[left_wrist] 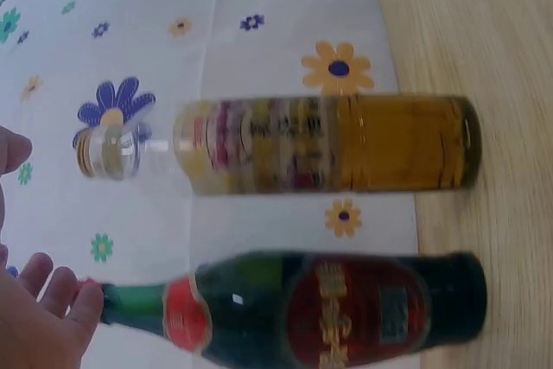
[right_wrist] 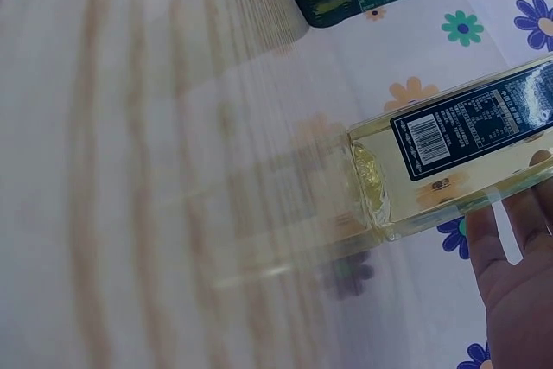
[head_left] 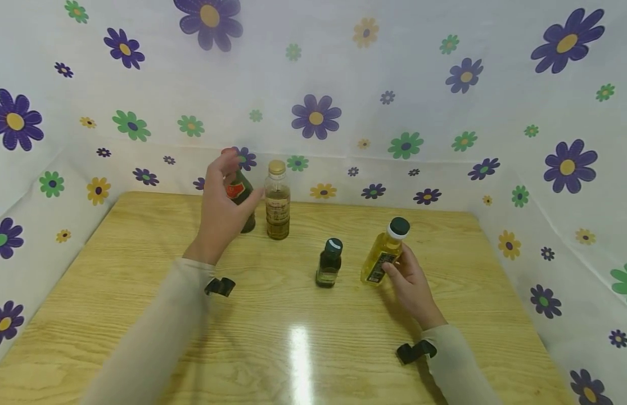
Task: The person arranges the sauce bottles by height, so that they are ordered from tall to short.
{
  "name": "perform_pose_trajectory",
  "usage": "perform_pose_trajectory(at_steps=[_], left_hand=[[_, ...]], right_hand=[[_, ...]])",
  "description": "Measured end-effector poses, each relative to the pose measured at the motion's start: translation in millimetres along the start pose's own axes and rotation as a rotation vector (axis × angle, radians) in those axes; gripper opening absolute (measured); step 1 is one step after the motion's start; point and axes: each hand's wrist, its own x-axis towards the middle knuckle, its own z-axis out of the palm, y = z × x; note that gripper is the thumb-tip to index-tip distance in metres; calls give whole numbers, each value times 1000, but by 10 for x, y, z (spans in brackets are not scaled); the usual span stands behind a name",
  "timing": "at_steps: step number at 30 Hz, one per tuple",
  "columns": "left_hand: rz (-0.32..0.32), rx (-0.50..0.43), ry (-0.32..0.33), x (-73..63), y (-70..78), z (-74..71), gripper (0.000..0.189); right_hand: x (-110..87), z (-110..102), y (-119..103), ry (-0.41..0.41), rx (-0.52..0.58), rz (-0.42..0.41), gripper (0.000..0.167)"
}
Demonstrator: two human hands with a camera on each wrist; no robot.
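Note:
My left hand [head_left: 223,211] is at the top of a dark green glass bottle [left_wrist: 251,308] with a red cap and red labels. In the left wrist view its fingertips are right at the cap, while the thumb stands well apart. Beside that bottle stands a clear glass bottle [head_left: 278,216] of amber liquid with a gold cap. With my right hand [head_left: 413,288] I grip a bottle of yellow oil [head_left: 379,257], dark-capped and black-labelled, thumb across its front. It leans to the right, its base close over the table in the right wrist view.
A small dark bottle [head_left: 327,269] with a dark green cap stands upright just left of the oil bottle. The wooden table [head_left: 262,320] backs onto a white flower-print cloth [head_left: 343,67], which also hangs along both sides.

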Motion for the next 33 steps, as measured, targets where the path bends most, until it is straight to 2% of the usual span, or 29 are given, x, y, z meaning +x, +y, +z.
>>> perform_pose_trajectory(at_steps=[5, 8, 10, 14, 16, 18, 23, 27, 33], left_hand=[[-14, 67, 77, 14, -145, -190, 71], [-64, 108, 64, 16, -296, -296, 75], [-125, 121, 14, 29, -388, -358, 78], [-285, 143, -148, 46, -538, -465, 85], [-342, 142, -209, 45, -597, -496, 87], [-377, 132, -243, 41, -641, -512, 90], [-411, 99, -276, 40, -759, -488, 90], [-435, 78, -276, 43, -803, -434, 93], [-411, 52, -249, 49, -827, -359, 89]], right_hand=[[1, 3, -2, 1, 11, -5, 55], [3, 3, -9, -2, 16, -6, 55], [2, 2, -12, -1, 14, -6, 55], [0, 2, -18, 0, 13, -1, 55], [-3, 2, -19, -1, 13, 0, 55], [-3, 1, -19, -1, 13, -1, 55], [-7, -2, -15, -6, 12, 1, 56], [-12, -5, -14, -16, 13, -2, 55], [-10, -4, -13, -20, 24, -8, 55]])
